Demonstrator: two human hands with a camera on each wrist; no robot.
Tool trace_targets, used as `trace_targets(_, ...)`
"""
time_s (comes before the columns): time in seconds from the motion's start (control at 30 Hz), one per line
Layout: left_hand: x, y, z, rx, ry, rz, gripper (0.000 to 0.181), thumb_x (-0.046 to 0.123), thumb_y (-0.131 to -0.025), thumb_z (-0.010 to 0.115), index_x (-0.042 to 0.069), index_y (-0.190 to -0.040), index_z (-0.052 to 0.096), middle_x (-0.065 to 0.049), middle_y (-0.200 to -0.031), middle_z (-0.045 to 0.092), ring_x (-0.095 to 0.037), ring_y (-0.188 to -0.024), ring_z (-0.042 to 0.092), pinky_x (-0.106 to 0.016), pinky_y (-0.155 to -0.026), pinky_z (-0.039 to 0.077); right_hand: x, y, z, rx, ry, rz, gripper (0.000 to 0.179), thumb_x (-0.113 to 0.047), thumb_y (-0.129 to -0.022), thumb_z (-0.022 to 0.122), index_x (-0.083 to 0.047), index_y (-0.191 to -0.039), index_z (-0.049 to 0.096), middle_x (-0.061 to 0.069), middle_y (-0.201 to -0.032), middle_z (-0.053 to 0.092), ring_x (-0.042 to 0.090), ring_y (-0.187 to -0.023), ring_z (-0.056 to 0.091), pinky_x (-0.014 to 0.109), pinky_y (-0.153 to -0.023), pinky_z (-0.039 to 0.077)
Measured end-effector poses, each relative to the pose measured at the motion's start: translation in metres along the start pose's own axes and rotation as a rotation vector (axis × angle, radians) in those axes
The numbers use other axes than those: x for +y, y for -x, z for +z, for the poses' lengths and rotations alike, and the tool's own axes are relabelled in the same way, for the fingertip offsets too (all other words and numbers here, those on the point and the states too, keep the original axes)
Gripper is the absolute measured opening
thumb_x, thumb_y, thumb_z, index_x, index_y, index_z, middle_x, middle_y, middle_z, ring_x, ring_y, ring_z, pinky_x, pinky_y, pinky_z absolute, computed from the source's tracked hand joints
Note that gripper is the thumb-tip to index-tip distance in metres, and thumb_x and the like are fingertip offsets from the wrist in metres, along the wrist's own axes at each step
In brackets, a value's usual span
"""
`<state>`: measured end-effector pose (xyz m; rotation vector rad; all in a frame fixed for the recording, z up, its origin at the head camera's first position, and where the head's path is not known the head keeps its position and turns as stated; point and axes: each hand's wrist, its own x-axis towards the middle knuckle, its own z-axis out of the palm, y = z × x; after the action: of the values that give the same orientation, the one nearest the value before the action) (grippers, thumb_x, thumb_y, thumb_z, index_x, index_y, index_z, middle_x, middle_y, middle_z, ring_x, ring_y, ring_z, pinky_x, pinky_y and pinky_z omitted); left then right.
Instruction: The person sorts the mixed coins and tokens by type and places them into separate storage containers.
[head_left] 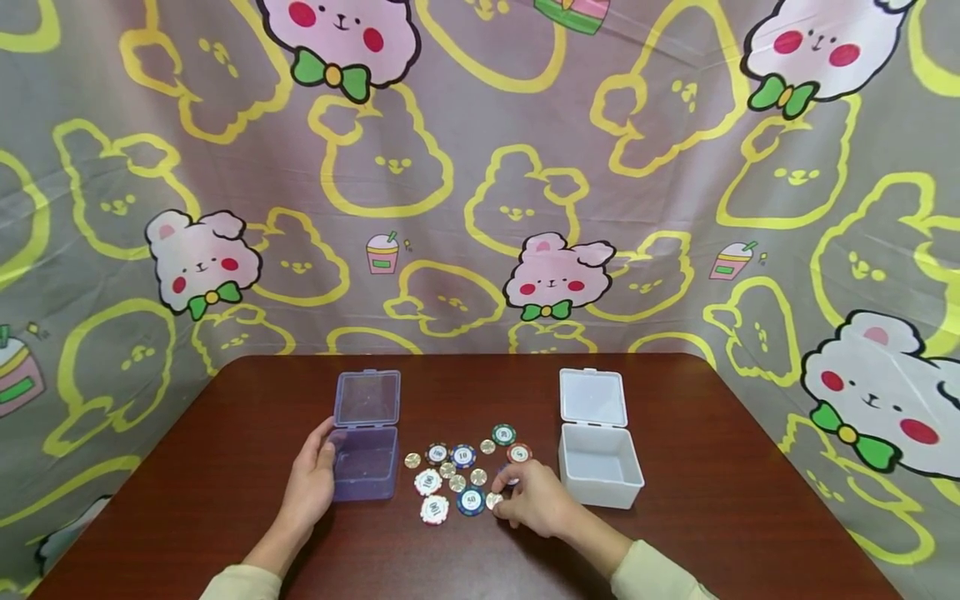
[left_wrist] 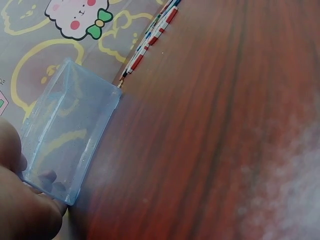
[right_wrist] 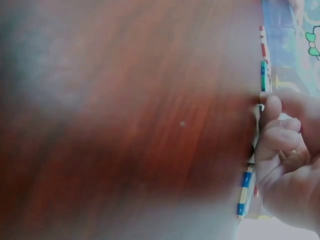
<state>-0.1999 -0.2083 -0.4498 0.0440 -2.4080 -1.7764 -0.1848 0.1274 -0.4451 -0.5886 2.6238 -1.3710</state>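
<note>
On the left of the table stands a clear blue plastic box (head_left: 365, 490) with its lid raised. My left hand (head_left: 309, 479) holds it by the left side, and in the left wrist view fingers show through the blue wall (left_wrist: 75, 130). My right hand (head_left: 534, 498) pinches a small gold coin (head_left: 493, 501) between thumb and fingertip, low over the table. Touching distance from that coin is a blue-rimmed 50 chip (head_left: 471, 501). Another blue chip (head_left: 507, 475) is partly hidden behind the right fingers. More gold coins, such as one coin (head_left: 478, 477), lie among the chips.
A white box (head_left: 600, 493), lid raised and its inside bare, stands right of the chips. Further chips include a green one (head_left: 503, 434), a red one (head_left: 519, 452) and a white 100 chip (head_left: 434, 509). A patterned curtain (head_left: 450, 167) borders the brown table (head_left: 247, 433).
</note>
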Motion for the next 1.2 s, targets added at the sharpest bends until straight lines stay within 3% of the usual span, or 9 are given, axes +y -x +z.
trace_targets(0.67, -0.0006, -0.0005, 0.0031, -0.002, 0.036, 0.004, 0.048, 0.003, -0.109, 0.024, -0.003, -0.156, 0.022, -0.029, -0.149, 0.041, -0.036, -0.142, 0.031, -0.05, -0.116, 0.023, -0.0061, -0.0051, -0.0036, -0.101, -0.006, -0.012, 0.023, 0.011, -0.072, 0.068, -0.002, -0.088, 0.058, -0.002, -0.049, 0.058, 0.009, -0.044, 0.055, 0.02, -0.043, 0.036)
trace_targets(0.87, 0.0003, -0.0003, 0.0024, 0.002, 0.024, 0.005, 0.048, 0.005, -0.109, 0.024, -0.003, -0.156, 0.022, -0.029, -0.149, 0.042, -0.037, -0.142, 0.031, -0.051, -0.116, 0.023, -0.0043, -0.004, -0.001, -0.056, 0.012, -0.007, 0.022, 0.009, -0.073, 0.069, -0.003, -0.088, 0.058, -0.007, -0.05, 0.056, 0.007, -0.045, 0.054, 0.02, -0.042, 0.037)
trace_targets(1.2, -0.0006, -0.0003, 0.0008, -0.004, 0.015, -0.001, 0.048, 0.005, -0.109, 0.023, -0.003, -0.156, 0.02, -0.03, -0.149, 0.041, -0.037, -0.143, 0.03, -0.052, -0.117, 0.021, -0.0022, -0.0019, 0.0026, 0.077, 0.17, -0.108, 0.025, 0.004, -0.071, 0.077, -0.009, -0.08, 0.058, -0.007, -0.062, 0.053, 0.001, -0.056, 0.047, 0.021, -0.052, 0.041)
